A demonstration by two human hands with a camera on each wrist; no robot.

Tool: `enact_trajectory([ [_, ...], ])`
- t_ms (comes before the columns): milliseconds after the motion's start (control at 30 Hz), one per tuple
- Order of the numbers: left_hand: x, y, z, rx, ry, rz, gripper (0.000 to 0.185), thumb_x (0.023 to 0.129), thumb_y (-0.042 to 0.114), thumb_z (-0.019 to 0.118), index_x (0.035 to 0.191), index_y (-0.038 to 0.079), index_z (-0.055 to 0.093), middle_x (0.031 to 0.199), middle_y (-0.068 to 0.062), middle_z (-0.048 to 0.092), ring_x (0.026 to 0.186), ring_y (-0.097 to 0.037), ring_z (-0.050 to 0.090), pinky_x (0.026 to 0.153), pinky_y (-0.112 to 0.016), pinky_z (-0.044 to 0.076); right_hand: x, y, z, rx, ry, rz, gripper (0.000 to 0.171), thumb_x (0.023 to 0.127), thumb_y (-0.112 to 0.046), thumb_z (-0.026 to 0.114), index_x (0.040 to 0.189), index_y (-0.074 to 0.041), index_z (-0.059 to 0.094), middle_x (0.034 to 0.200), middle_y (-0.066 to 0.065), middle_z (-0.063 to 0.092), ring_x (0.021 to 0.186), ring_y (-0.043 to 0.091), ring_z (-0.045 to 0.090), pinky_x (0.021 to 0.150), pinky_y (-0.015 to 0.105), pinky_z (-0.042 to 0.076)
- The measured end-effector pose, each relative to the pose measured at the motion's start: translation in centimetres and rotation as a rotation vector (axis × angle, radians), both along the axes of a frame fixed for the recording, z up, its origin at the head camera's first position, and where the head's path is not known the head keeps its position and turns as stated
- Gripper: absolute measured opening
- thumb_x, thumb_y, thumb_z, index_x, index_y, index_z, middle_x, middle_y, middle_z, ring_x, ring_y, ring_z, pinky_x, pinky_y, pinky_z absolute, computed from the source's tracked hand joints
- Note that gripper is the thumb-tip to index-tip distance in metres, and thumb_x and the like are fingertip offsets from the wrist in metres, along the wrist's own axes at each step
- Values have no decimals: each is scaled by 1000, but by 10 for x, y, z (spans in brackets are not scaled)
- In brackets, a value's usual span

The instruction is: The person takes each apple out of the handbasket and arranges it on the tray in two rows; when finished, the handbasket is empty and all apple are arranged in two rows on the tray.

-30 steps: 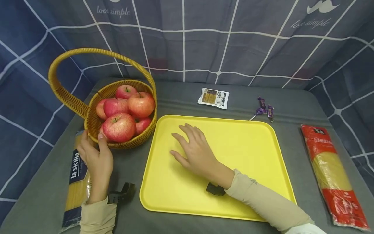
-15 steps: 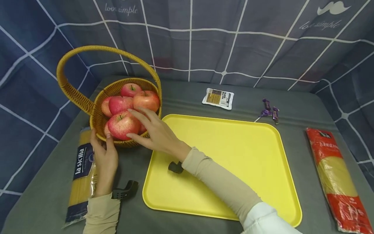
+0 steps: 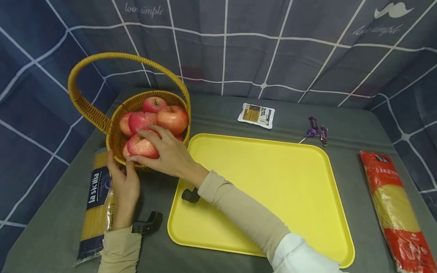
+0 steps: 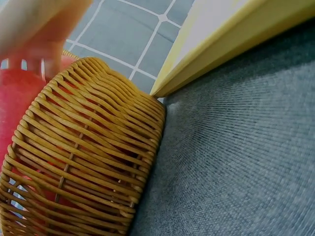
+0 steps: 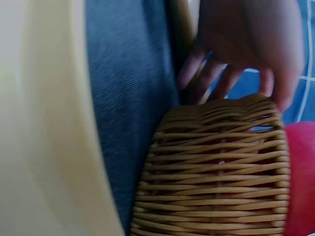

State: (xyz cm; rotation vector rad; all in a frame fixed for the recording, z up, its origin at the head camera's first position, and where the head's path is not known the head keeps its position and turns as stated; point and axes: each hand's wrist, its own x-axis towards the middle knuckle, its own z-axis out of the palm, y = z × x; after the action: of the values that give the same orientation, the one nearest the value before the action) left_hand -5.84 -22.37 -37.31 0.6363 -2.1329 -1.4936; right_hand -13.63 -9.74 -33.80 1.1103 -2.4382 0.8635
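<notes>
A yellow wicker basket with a tall handle stands at the back left, holding several red apples. My left hand grips its front-left rim, thumb at the edge and fingers along the outside. From the right, my right hand reaches over the front rim, its thumb and fingers curled round the front apple. That apple is still within the basket's outline, partly covered by the fingers. The left wrist view shows the basket's woven side close up; the left fingers reach it in the right wrist view.
A yellow tray lies in the middle, under the right forearm. A spaghetti pack lies left, a red noodle pack right. Behind the tray are a white sachet and purple-wrapped sweets. A checked curtain hangs behind.
My right hand has moved left from over the tray to the basket and closed round the front apple. The left hand has stayed at the rim. The whole view has shifted slightly.
</notes>
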Motion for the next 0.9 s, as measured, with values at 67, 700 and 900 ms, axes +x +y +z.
enact_trajectory([
  [67,0,-1,1,-4,1,1,57,96,27,37,145,18,10,149,-8,21,130,-27,33,106,-46,28,2,3,4,-30,-11,-2,64,71,-57,66,125,-25,51,128,-1,48,116,10,46,87,24,47],
  [700,2,-1,2,-13,15,-27,59,96,28,37,146,14,8,150,-11,16,133,-29,26,108,-47,23,-25,111,-19,-326,-266,35,46,68,-34,78,106,-18,60,125,5,45,118,15,43,96,33,42],
  [900,4,0,1,-12,-3,-29,60,96,30,37,146,15,8,151,-10,15,134,-26,24,108,-47,23,-36,115,-38,-277,-401,-37,47,68,-33,79,106,-17,59,125,6,40,117,19,43,98,35,39],
])
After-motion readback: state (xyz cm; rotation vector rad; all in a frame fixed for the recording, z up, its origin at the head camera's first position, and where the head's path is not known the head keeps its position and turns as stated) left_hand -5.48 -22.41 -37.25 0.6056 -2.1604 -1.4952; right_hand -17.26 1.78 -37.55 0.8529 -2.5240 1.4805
